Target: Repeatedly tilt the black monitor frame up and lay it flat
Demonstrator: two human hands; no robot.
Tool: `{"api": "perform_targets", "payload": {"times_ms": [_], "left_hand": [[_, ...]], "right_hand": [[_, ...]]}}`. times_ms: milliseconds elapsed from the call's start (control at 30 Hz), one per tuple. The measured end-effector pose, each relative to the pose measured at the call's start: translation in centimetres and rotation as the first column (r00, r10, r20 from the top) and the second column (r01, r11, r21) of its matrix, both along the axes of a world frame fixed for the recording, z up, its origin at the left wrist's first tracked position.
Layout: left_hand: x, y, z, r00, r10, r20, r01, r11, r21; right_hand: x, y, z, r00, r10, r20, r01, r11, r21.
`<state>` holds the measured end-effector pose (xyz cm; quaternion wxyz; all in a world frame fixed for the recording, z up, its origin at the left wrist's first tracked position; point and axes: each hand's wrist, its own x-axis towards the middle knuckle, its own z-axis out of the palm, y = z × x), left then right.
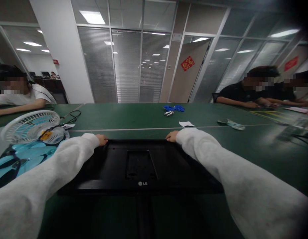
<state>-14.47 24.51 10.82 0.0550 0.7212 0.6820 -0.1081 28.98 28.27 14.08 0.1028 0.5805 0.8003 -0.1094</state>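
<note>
A black LG monitor [141,166] is in front of me at the table, its back panel facing me. A square recess is in the middle of that panel, with the logo below it. From its near edge a dark stand-like part [144,215] runs down and out of view. My left hand [102,140] is closed on the far left part of the monitor's edge. On the same edge, further right, my right hand [172,136] grips it. The fingers of both hands are partly hidden behind the edge. The screen side cannot be seen.
A white fan [34,127] with a cable and blue blades [26,156] lie at my left on the green table [119,114]. Beyond the monitor are blue gloves [174,108] and a paper piece [186,124]. Several people sit at the table's left and right sides.
</note>
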Motion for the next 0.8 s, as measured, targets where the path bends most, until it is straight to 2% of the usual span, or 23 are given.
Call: {"api": "perform_targets", "payload": {"times_ms": [67,133,200,300,433,600,700,800], "left_hand": [[1.0,0.1,0.2,0.999,0.033,-0.02,-0.034,0.999,-0.03],[1.9,0.0,0.1,0.996,0.073,-0.046,-0.075,0.996,-0.039],[2.8,-0.3,-0.1,0.992,0.104,-0.07,-0.107,0.994,-0.035],[3.8,-1.2,-0.2,0.986,0.135,-0.095,-0.137,0.99,-0.018],[5.5,-2.6,0.2,0.983,0.151,-0.102,-0.149,0.988,0.024],[7.1,-4.4,0.9,0.985,0.149,-0.085,-0.141,0.985,0.098],[8.1,-5.6,1.8,0.998,0.052,-0.025,-0.05,0.995,0.085],[10.5,-7.9,3.2,0.989,-0.11,0.098,0.103,0.992,0.077]], "right_hand": [[-2.5,0.1,0.3,0.999,0.051,-0.013,-0.051,0.998,0.043],[-5.2,-0.6,-0.2,0.991,0.124,-0.054,-0.118,0.988,0.098],[-7.6,-2.1,-1.6,0.979,0.185,-0.087,-0.173,0.976,0.131],[-9.8,-4.6,-4.0,0.976,0.194,-0.095,-0.175,0.968,0.178],[-10.1,-6.3,-5.6,0.981,0.175,-0.086,-0.149,0.958,0.246],[-9.7,-6.0,-5.5,0.979,0.195,-0.06,-0.17,0.942,0.289],[-9.6,-6.0,-5.2,0.975,0.219,-0.034,-0.199,0.931,0.307],[-9.8,-6.5,-4.7,0.97,0.245,0.0,-0.231,0.915,0.33]]}}
